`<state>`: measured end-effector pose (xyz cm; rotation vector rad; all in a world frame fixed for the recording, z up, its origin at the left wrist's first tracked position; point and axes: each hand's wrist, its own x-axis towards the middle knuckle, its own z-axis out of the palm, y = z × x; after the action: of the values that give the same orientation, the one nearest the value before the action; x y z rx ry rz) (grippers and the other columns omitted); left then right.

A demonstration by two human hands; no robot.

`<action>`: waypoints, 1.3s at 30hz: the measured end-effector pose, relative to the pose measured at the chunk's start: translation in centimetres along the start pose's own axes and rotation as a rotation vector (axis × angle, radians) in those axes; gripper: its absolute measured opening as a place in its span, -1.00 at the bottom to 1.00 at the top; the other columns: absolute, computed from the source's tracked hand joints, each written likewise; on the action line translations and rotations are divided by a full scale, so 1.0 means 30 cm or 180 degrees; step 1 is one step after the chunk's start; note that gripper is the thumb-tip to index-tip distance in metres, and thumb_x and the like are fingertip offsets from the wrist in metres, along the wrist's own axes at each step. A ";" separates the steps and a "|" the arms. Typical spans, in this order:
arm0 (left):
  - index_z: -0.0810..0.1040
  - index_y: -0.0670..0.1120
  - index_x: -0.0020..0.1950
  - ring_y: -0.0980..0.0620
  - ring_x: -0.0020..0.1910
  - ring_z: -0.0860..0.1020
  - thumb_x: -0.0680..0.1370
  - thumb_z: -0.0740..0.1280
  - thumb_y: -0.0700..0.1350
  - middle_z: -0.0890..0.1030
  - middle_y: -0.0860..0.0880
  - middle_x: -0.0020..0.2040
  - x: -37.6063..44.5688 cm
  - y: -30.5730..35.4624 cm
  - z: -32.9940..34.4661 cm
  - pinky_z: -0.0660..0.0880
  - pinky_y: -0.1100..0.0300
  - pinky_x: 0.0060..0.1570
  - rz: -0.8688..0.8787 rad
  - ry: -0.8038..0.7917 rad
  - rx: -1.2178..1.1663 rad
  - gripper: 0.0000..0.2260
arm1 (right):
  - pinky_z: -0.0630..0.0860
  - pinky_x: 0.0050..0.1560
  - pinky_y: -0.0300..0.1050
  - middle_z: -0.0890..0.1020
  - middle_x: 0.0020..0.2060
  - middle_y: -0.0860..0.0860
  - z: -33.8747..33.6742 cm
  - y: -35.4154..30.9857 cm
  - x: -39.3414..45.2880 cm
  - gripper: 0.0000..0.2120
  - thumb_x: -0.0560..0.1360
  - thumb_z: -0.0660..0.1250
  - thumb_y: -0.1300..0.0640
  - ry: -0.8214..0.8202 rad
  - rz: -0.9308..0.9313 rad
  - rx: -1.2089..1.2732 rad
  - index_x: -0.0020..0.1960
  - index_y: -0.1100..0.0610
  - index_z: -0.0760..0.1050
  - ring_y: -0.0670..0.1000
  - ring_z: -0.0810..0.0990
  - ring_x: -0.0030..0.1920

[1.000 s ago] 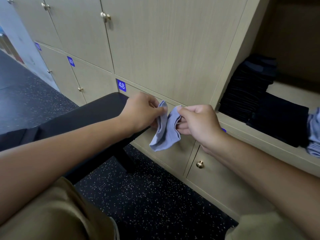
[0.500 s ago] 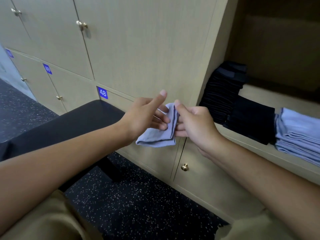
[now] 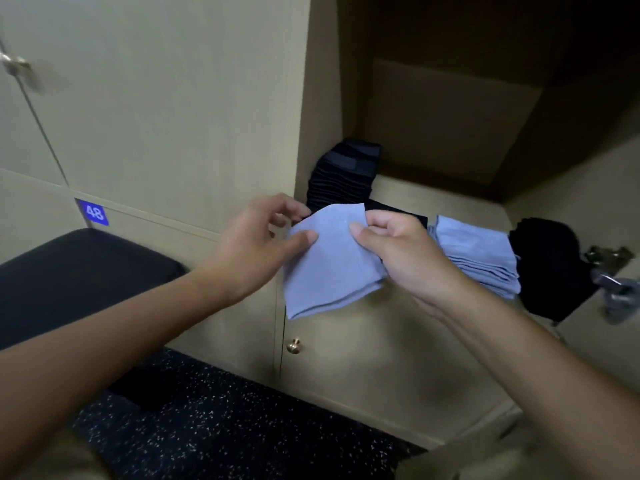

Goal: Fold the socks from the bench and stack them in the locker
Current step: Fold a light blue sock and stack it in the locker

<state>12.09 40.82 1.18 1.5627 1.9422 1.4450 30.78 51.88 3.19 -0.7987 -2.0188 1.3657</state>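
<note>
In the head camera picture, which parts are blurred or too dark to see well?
Head view: the metal hinge at the right edge and the brass door knob at upper left are smeared by motion blur; the open locker's upper interior is in deep shadow; the folded light-blue sock between both hands is evenly lit and fairly sharp.

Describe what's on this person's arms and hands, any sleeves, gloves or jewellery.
Both forearms are bare right to the frame edge, with no sleeves in view. The left hand and right hand wear no gloves, rings or watch. Nails look short and unpainted.
</note>
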 end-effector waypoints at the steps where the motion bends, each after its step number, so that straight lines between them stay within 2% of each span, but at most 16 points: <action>1: 0.61 0.09 0.13 0.17 0.12 0.56 0.55 0.48 0.03 0.64 0.16 0.09 0.008 0.015 0.016 0.50 0.23 0.08 -0.0035 -0.0058 -0.0098 -0.82 | 0.56 0.21 0.18 0.71 0.05 0.25 -0.029 -0.013 -0.008 -0.72 0.64 0.33 0.08 -0.0050 0.0018 0.0004 0.15 0.31 0.58 0.30 0.63 0.18; 4: 0.57 -0.05 0.22 0.15 0.05 0.63 0.58 0.43 0.06 0.66 0.05 0.08 0.028 0.075 0.053 0.55 0.35 0.00 -0.0423 -0.0404 -0.0699 -0.71 | 0.57 0.14 0.00 0.75 0.01 0.10 -0.113 -0.015 -0.019 -0.79 0.69 0.26 0.12 -0.0177 0.0061 -0.0044 0.18 0.19 0.62 0.08 0.71 0.08; 8: 0.59 -0.23 0.19 -0.03 -0.04 0.68 0.58 0.40 0.05 0.72 -0.12 0.03 0.052 0.110 0.089 0.62 0.13 -0.03 -0.0889 -0.1169 -0.1145 -0.63 | 0.47 -0.33 -0.35 0.73 -0.14 0.04 -0.182 -0.020 -0.029 -0.79 0.68 0.26 0.10 -0.0164 0.0139 -0.0017 0.11 0.20 0.62 -0.14 0.64 -0.27; 10: 0.60 -0.24 0.14 -0.12 0.01 0.67 0.58 0.41 -0.01 0.72 -0.15 0.07 0.063 0.122 0.116 0.59 -0.01 0.10 -0.0990 -0.1290 -0.1304 -0.70 | 0.48 -0.23 -0.21 0.74 -0.12 0.05 -0.206 -0.021 -0.038 -0.81 0.66 0.31 0.02 -0.0155 0.0222 -0.0045 0.02 0.09 0.65 -0.07 0.64 -0.20; 13: 0.57 -0.18 0.01 -0.03 -0.08 0.65 0.59 0.42 -0.10 0.69 -0.13 -0.04 0.075 0.150 0.170 0.58 0.04 -0.01 -0.1037 -0.1239 -0.1540 -0.85 | 0.38 -0.10 0.10 0.72 -0.02 0.19 -0.245 -0.013 -0.060 -0.69 0.53 0.37 -0.20 0.0022 0.0396 -0.0070 0.00 0.02 0.68 0.13 0.56 -0.12; 15: 0.53 -0.16 0.00 -0.01 -0.10 0.64 0.60 0.42 -0.13 0.66 -0.13 -0.05 0.082 0.174 0.209 0.58 0.12 -0.09 -0.0986 -0.1165 -0.1531 -0.88 | 0.49 -0.10 0.14 0.69 0.03 0.26 -0.280 -0.006 -0.074 -0.62 0.56 0.37 -0.19 0.0256 0.0497 -0.0012 0.04 0.14 0.66 0.16 0.59 -0.13; 18: 0.49 -0.16 0.01 -0.05 -0.08 0.62 0.60 0.42 -0.16 0.63 -0.17 -0.05 0.106 0.212 0.266 0.56 0.07 -0.11 -0.0823 -0.0965 -0.1577 -0.87 | 0.64 0.15 0.14 0.71 -0.04 0.22 -0.344 0.014 -0.089 -0.52 0.52 0.41 -0.21 0.0641 0.0580 -0.0019 0.05 0.24 0.61 0.12 0.70 -0.11; 21: 0.44 -0.15 0.00 -0.09 -0.11 0.54 0.56 0.46 -0.21 0.54 -0.21 -0.12 0.144 0.258 0.320 0.48 0.06 -0.13 -0.0620 -0.0669 -0.1660 -0.81 | 0.64 0.19 0.17 0.75 -0.06 0.08 -0.397 0.037 -0.096 -0.59 0.51 0.49 -0.07 0.0834 0.0642 0.0356 0.19 0.21 0.58 0.08 0.75 -0.04; 23: 0.39 -0.11 -0.07 -0.07 -0.13 0.50 0.54 0.49 -0.25 0.49 -0.19 -0.15 0.174 0.288 0.357 0.45 0.14 -0.25 -0.0566 -0.0398 -0.1711 -0.74 | 0.66 0.10 0.04 0.74 0.03 0.08 -0.415 0.039 -0.099 -0.51 0.50 0.52 0.07 0.0924 0.0721 0.0920 0.35 0.17 0.46 0.06 0.75 -0.01; 26: 0.31 -0.05 -0.19 -0.05 -0.13 0.51 0.51 0.50 -0.29 0.47 -0.17 -0.15 0.210 0.314 0.417 0.45 0.21 -0.31 -0.0419 -0.0140 -0.1733 -0.63 | 0.68 -0.01 -0.02 0.67 0.15 0.12 -0.424 0.037 -0.094 -0.39 0.47 0.53 0.24 0.1186 0.0675 0.1436 0.43 0.14 0.34 0.07 0.75 0.01; 28: 0.31 -0.05 -0.21 -0.05 -0.11 0.53 0.51 0.49 -0.31 0.51 -0.19 -0.13 0.229 0.312 0.456 0.47 0.13 -0.22 -0.0223 -0.0106 -0.1587 -0.63 | 0.69 0.03 0.08 0.61 0.16 0.12 -0.434 0.056 -0.085 -0.40 0.44 0.54 0.31 0.1600 0.0582 0.1309 0.35 0.05 0.33 0.12 0.73 0.04; 31: 0.49 -0.09 -0.19 0.03 -0.05 0.61 0.52 0.49 -0.28 0.65 -0.10 -0.02 0.253 0.298 0.497 0.56 0.09 -0.07 -0.0020 -0.0198 -0.1279 -0.78 | 0.66 0.09 0.26 0.66 0.07 0.18 -0.449 0.090 -0.076 -0.59 0.41 0.54 0.31 0.2166 0.0399 0.1047 0.05 0.01 0.41 0.20 0.71 0.03; 33: 0.64 -0.08 -0.09 0.00 0.11 0.63 0.52 0.48 -0.28 0.68 -0.04 0.07 0.266 0.290 0.515 0.59 0.03 0.15 0.0022 -0.0378 -0.1142 -0.89 | 0.63 0.04 0.18 0.69 -0.07 0.16 -0.463 0.108 -0.072 -0.73 0.44 0.52 0.31 0.2350 0.0317 0.0867 -0.12 0.06 0.45 0.15 0.69 -0.08; 35: 0.70 -0.07 0.01 0.02 0.17 0.62 0.54 0.46 -0.30 0.68 0.01 0.11 0.270 0.291 0.525 0.57 0.08 0.21 0.0027 -0.0593 -0.0936 -0.85 | 0.55 -0.07 -0.02 0.68 -0.20 0.10 -0.477 0.118 -0.071 -0.79 0.49 0.46 0.32 0.2429 0.0225 0.0631 -0.20 0.07 0.54 0.06 0.61 -0.19; 37: 0.72 -0.07 0.05 0.02 0.12 0.64 0.54 0.46 -0.29 0.69 0.03 0.08 0.276 0.294 0.531 0.58 0.12 0.18 0.0040 -0.0715 -0.0757 -0.84 | 0.48 -0.16 -0.21 0.67 -0.23 0.02 -0.483 0.114 -0.073 -0.79 0.53 0.37 0.36 0.2402 0.0147 0.0436 -0.11 0.08 0.66 -0.04 0.56 -0.23; 39: 0.73 -0.08 0.07 0.05 -0.01 0.64 0.53 0.49 -0.28 0.68 0.06 -0.06 0.283 0.304 0.531 0.58 0.19 0.12 0.0020 -0.0745 -0.0604 -0.83 | 0.47 -0.17 -0.36 0.67 -0.13 -0.06 -0.489 0.106 -0.075 -0.71 0.53 0.30 0.39 0.2332 0.0193 0.0335 0.06 0.11 0.69 -0.14 0.58 -0.17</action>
<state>25.46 55.73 4.08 1.5736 1.6208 1.3369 43.53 59.97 4.57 -1.1163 -1.3488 0.9912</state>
